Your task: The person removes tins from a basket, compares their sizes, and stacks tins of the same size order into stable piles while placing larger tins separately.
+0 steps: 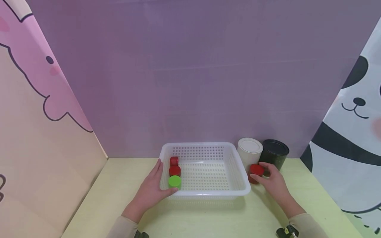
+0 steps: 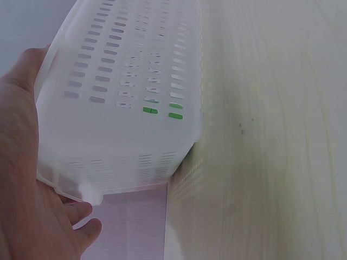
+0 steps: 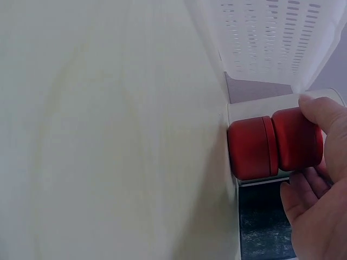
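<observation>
A white plastic basket (image 1: 208,193) with slotted walls stands on the table. My left hand (image 1: 151,190) holds its front left corner, thumb over the front rim and fingers along the left side. Inside, along the left wall, are two red jars (image 1: 174,170) and a green-lidded container (image 1: 174,181). To the right of the basket, one red jar (image 3: 297,139) sits on top of another red jar (image 3: 251,149). My right hand (image 1: 274,181) grips the upper one between thumb and fingers; the two jars appear to touch.
Behind the stacked jars stand a white canister (image 1: 250,150) and a black canister (image 1: 276,152), side by side near the purple back wall (image 1: 190,82). The pale wooden table (image 1: 208,221) extends in front of the basket. Printed panels border both sides.
</observation>
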### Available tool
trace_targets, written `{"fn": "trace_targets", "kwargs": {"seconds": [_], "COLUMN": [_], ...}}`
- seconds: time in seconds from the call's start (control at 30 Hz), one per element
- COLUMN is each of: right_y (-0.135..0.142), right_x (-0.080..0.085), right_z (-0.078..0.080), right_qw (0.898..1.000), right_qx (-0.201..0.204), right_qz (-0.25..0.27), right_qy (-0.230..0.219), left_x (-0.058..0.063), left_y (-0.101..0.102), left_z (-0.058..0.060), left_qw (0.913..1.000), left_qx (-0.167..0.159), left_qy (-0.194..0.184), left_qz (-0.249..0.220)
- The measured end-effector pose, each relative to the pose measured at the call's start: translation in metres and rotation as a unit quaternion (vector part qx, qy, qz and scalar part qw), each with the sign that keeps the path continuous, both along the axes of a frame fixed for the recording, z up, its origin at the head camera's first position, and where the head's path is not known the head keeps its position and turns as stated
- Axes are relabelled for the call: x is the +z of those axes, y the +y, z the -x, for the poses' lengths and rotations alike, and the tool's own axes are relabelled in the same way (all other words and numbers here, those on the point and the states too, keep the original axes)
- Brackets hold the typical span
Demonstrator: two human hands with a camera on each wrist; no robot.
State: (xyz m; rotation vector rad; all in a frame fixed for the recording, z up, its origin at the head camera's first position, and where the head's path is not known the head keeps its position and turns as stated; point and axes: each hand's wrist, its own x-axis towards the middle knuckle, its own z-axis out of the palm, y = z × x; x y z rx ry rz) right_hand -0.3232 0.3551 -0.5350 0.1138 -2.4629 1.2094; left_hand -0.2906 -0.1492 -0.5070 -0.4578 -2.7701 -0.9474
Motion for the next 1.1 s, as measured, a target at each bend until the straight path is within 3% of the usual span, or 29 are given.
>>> {"fn": "trace_targets", "kwargs": {"seconds": [0.4, 0.67, 0.9, 1.0, 1.1], "right_y": [-0.001, -0.006, -0.025, -0.037, -0.05], "right_x": [0.005, 0.013, 0.046, 0.062, 0.076], "right_z": [-0.003, -0.002, -0.005, -0.005, -0.005], "right_qw": [0.999, 0.993, 0.979, 0.976, 0.977], "right_qx": [0.014, -0.003, 0.032, 0.069, 0.106], "right_qz": [0.024, -0.024, -0.046, -0.054, -0.074], "right_qy": [0.047, 0.117, 0.198, 0.199, 0.171], "left_x": [0.001, 0.002, 0.002, 0.002, 0.002], "left_y": [0.0, 0.0, 0.0, 0.0, 0.0], "left_z": [-0.002, -0.002, -0.002, -0.002, -0.001], "left_qw": [1.0, 1.0, 1.0, 1.0, 1.0], "left_qx": [-0.001, -0.002, -0.003, -0.003, -0.002], "left_qy": [-0.001, 0.0, -0.002, -0.001, 0.001], "left_qz": [-0.003, -0.005, -0.007, -0.005, -0.001]}}
